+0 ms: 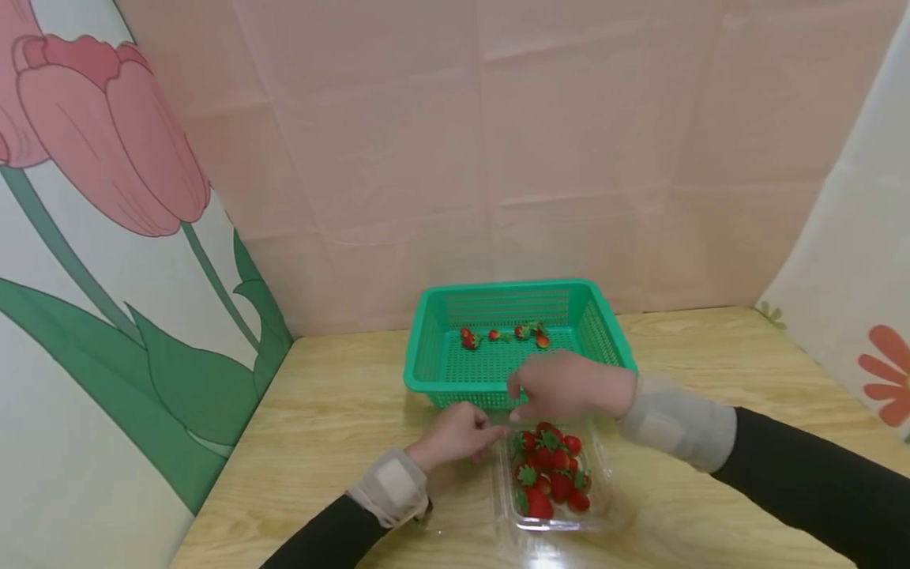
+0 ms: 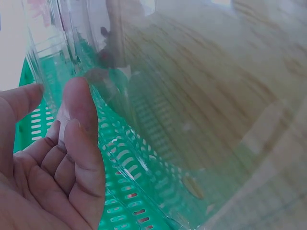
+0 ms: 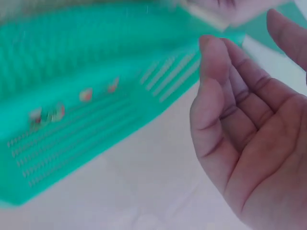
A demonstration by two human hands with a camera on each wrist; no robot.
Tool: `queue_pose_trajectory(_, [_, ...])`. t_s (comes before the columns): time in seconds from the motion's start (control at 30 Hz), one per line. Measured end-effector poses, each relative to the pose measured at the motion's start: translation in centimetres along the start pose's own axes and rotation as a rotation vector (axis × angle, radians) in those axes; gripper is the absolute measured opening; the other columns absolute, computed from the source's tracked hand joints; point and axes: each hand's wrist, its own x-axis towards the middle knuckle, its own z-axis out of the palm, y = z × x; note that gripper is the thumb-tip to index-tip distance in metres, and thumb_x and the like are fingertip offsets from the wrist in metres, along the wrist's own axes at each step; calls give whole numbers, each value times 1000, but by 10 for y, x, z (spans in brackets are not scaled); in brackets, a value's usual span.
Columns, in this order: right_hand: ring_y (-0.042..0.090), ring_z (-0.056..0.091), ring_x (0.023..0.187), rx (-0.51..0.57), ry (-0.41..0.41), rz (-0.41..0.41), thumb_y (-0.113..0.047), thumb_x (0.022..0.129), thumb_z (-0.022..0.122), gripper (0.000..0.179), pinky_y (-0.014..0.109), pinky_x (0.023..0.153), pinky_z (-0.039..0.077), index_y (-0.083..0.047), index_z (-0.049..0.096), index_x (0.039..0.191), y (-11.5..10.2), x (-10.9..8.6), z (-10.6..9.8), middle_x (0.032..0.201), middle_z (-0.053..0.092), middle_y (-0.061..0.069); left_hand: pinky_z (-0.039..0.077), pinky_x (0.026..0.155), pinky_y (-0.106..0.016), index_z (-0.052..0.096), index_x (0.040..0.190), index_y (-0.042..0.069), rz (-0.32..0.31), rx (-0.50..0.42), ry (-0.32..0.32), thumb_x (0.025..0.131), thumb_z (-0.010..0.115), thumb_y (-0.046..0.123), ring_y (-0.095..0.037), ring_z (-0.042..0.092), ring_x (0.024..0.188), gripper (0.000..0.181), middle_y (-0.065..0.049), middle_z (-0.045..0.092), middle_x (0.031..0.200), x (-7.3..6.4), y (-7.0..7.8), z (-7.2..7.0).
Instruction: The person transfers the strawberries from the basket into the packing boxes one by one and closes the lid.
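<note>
A clear plastic box (image 1: 599, 506) full of red strawberries (image 1: 550, 466) with green leaves stands on the table, its clear lid folded out to the left. At the box's back left corner is my left hand (image 1: 462, 433), fingers loosely bent. In the left wrist view the thumb and fingertips (image 2: 79, 103) are apart, right at the clear plastic edge. My right hand (image 1: 558, 385), blurred, hovers over the back of the box and the basket's front rim. Its fingers (image 3: 211, 110) are bent, with nothing between them and the thumb.
Behind the box stands a green plastic basket (image 1: 415, 348) with slotted walls. Several small strawberries (image 1: 522, 332) lie along its far side. The wooden table (image 1: 341, 395) ends at a pink cloth backdrop (image 1: 426, 158), with printed panels on both sides.
</note>
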Motion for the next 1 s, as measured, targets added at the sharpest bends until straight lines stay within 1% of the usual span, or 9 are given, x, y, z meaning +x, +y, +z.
queue_pose_trajectory(0.17, [9,50,59,16,64,-21,-35,90,70,24,30,61,46,-12,71,98,26,15,-29,66,57,-8,38,44,-23,64,60,12,-14,-6,-3,92,63,48,-16,59,47,48,3,60,51,-1,2,-2])
queue_pose_trajectory(0.37, [12,57,72,58,80,45,-32,91,69,19,36,68,49,-13,72,94,68,46,-44,81,65,-6,36,44,-23,64,62,11,-25,8,-6,92,62,50,-13,55,45,50,3,60,51,-2,4,-3])
queue_pose_trajectory(0.5, [12,55,64,116,85,118,-29,92,69,15,34,63,46,-15,69,85,95,65,-41,71,62,-5,35,44,-23,63,61,12,-29,15,-4,92,62,51,-11,52,44,50,4,59,50,-2,4,-1])
queue_pose_trajectory(0.57, [11,45,56,141,96,149,-28,92,69,24,31,57,40,-16,62,72,107,72,-37,60,52,-6,35,43,-23,63,60,12,-27,19,1,91,62,51,-10,50,43,50,5,59,49,-3,5,-1])
queue_pose_trajectory(0.63, [11,39,54,152,103,176,-28,91,70,28,30,53,36,-15,59,68,118,79,-33,60,49,-5,35,43,-23,63,60,12,-23,22,4,92,62,51,-10,48,42,50,5,58,49,-3,6,-1])
queue_pose_trajectory(0.73, [14,41,55,162,84,213,-25,91,70,27,31,53,36,-11,61,70,132,88,-25,63,52,-2,34,43,-23,63,59,12,-17,28,6,92,62,51,-10,48,42,50,4,59,48,-3,8,-1])
queue_pose_trajectory(0.83, [17,50,64,169,57,262,-21,92,68,17,33,57,41,-6,66,84,145,96,-16,74,60,3,35,43,-23,63,60,13,-15,35,3,91,62,51,-9,48,42,50,5,59,49,-3,9,0])
queue_pose_trajectory(0.9, [17,48,62,162,34,305,-21,93,66,18,33,57,41,-5,67,85,152,101,-9,71,56,2,35,42,-23,64,60,13,-14,38,3,91,62,52,-9,49,42,50,4,59,49,-3,9,0])
queue_pose_trajectory(1.0, [16,40,59,140,27,356,-16,90,69,18,33,56,37,-4,63,77,161,105,0,65,46,1,36,43,-23,65,61,12,-18,37,0,91,62,52,-10,50,42,49,4,59,49,-2,10,2])
